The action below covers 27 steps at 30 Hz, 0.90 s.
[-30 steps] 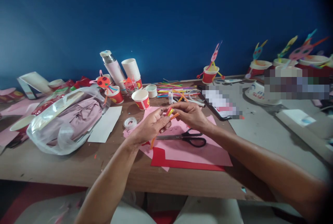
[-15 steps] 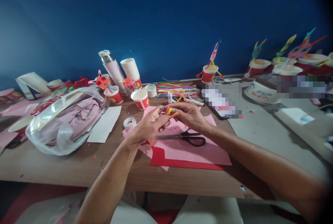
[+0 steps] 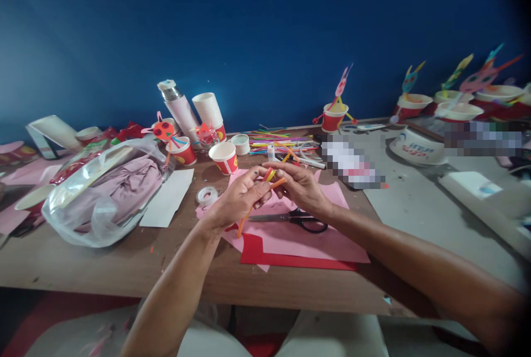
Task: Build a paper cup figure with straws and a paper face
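Observation:
Above the pink paper (image 3: 307, 241), both my hands meet around a bent orange pipe cleaner (image 3: 241, 226). My left hand (image 3: 238, 194) is closed on it, one end hanging below the palm and the other poking out past the thumb. A small yellow and red piece (image 3: 269, 174) shows at the left fingertips. My right hand (image 3: 305, 188) has its fingers pinched against that piece; they partly hide what they grip. Beneath the hands, black-handled scissors (image 3: 312, 224) lie on the pink paper. Red paper (image 3: 298, 262) sticks out from under it.
Left of my hands are a tape roll (image 3: 206, 196), white card (image 3: 168, 202) and a plastic bag (image 3: 99, 202). A paper cup (image 3: 224, 158) and colourful pipe cleaners (image 3: 269, 140) lie behind. Cup figures (image 3: 335, 116) line the blue wall; a phone (image 3: 352, 163) sits right.
My right hand has shifted very slightly, its wrist lower over the scissors' handles. The left hand keeps its hold, and the pipe cleaner stays almost in the same place.

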Each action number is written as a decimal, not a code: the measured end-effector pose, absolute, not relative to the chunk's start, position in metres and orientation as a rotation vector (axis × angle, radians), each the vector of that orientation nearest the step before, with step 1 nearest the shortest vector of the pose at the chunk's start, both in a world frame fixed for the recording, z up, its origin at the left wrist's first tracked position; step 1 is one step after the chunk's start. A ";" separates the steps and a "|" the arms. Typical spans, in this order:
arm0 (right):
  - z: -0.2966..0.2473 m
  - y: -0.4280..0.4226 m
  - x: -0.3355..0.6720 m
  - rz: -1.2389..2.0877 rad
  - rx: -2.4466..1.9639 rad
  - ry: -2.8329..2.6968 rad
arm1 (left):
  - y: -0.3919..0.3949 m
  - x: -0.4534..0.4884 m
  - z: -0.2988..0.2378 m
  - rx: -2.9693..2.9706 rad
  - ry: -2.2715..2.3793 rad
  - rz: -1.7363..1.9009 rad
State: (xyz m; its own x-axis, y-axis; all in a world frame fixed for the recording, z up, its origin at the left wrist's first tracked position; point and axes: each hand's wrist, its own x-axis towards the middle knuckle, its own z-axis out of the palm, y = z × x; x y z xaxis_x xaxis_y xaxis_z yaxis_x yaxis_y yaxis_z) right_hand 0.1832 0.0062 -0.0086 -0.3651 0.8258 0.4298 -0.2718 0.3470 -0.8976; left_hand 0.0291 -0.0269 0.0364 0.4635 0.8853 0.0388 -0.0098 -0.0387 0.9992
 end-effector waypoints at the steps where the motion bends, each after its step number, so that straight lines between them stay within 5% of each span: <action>1: -0.008 0.005 0.183 1.274 -0.529 -1.529 | -0.027 0.029 0.037 1.429 0.824 0.877; 27: -0.017 0.002 0.180 1.108 -0.767 -1.493 | -0.023 0.030 0.030 1.282 0.789 0.949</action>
State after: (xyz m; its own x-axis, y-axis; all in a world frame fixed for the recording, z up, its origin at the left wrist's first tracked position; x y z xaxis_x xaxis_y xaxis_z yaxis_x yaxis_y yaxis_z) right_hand 0.1796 0.0019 -0.0166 -0.2189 0.9021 0.3718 -0.0950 0.3596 -0.9283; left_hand 0.0296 -0.0226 0.0298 0.4197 0.9072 0.0301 -0.1360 0.0301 0.9903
